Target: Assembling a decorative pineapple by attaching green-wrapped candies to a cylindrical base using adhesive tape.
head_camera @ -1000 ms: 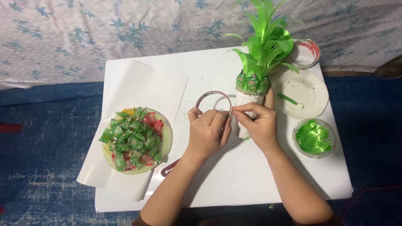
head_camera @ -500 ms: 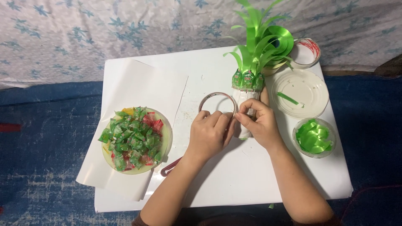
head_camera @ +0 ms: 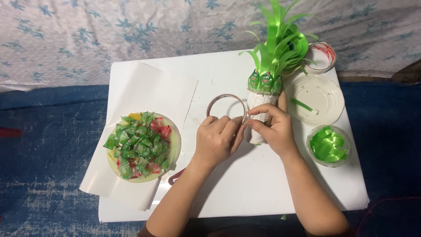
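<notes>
Both grips work together at the surface's (head_camera: 228, 197) middle — right hand (head_camera: 272, 128) closed around the white-wrapped bottle (head_camera: 258, 115) to steady it, left hand (head_camera: 218, 139) pinching tape from the roll (head_camera: 226, 105) against it.

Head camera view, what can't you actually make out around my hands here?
- Head view: lower part of the white-wrapped bottle, covered by the right hand.
- Whatever the left hand pinches, hidden by its fingers.
- Dark red object, mostly under the left forearm.
- Both elbows, cut off by the bottom edge.
</notes>
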